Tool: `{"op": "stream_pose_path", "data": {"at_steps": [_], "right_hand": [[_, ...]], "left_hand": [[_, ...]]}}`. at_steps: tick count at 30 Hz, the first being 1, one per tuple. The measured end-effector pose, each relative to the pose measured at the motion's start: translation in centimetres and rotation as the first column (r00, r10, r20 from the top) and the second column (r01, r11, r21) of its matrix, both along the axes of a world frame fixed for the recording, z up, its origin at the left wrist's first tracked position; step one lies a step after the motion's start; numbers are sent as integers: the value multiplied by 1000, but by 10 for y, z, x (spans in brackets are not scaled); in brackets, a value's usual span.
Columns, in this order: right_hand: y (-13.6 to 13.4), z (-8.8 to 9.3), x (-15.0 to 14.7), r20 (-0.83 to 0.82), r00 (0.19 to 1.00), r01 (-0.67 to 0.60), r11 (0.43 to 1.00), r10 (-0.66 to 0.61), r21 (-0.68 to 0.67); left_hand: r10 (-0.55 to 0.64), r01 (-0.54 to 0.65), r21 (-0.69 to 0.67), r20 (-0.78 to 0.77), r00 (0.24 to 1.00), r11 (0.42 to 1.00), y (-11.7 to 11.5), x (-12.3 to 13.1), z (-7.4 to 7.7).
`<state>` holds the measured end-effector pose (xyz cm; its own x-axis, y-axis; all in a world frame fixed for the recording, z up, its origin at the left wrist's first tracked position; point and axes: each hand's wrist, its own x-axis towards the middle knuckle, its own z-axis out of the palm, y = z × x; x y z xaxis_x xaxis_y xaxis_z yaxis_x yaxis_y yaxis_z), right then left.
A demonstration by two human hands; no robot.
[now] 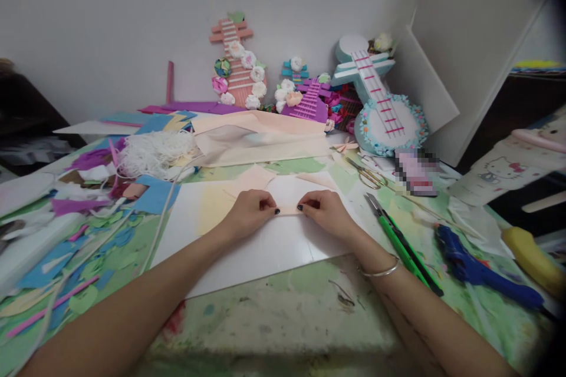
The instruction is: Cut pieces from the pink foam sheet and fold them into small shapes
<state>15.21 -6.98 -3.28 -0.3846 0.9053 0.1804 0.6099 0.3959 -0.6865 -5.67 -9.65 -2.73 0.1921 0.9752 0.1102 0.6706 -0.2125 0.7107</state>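
Between my two hands a narrow peach paper strip (288, 211) is stretched level, just over a white board (247, 268). My left hand (252, 212) pinches its left end between thumb and fingers. The right end is pinched the same way by my right hand (326, 212), and a silver bangle (381, 268) sits on that wrist. Behind the left hand lies a loose peach paper piece (252, 179) on the board. A pale yellow patch (211, 203) shows on the board left of that hand.
Right of the board lie a green utility knife (404, 247), scissors (369, 175) and a blue glue gun (481, 271). White string (154, 153) and paper scraps crowd the left. Peach sheets (260, 138) lie behind, with decorated instrument shapes (241, 70) against the wall.
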Motion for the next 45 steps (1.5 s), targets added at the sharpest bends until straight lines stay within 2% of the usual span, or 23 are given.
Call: {"op": "stream_pose_path", "data": {"at_steps": [4,8,11,14,17,22,29,37,40,42,44,45], "right_hand": [[-1,0,-2,102,995,-23,998,16,59],[-1,-2,-3,162,987,-15,990,-8,143],[-1,-3,-2,144,990,-38,963,-1,267],[-3,-4,-4,117,987,-147,918,111,368],[-4,-5,-5,130,960,-278,875,246,397],[-4,-3,-1,176,924,-381,842,339,382],[6,5,16,313,922,-346,846,228,406],[11,13,34,444,855,-416,866,268,277],[12,16,39,401,865,-412,882,301,227],[15,15,41,330,904,-357,904,271,236],[20,11,42,248,961,-202,928,125,313],[24,8,42,209,978,-74,925,-7,374]], "left_hand": [[-6,10,59,-69,998,998,1,0,-4],[-27,58,194,-157,987,979,1,1,-8],[-96,170,343,-223,970,924,0,2,-12],[-212,336,420,-315,925,843,-2,2,-15],[-275,435,397,-398,875,809,-5,3,-15],[-220,462,359,-545,809,811,-11,5,-7],[-188,463,302,-633,751,833,-14,5,-1],[-129,455,302,-700,702,838,-20,8,-1],[-137,451,299,-689,712,841,-21,8,-1],[-153,457,318,-658,737,831,-20,7,-1],[-177,461,354,-605,777,814,-19,6,-2],[-191,461,371,-574,796,806,-18,6,-2]]}}
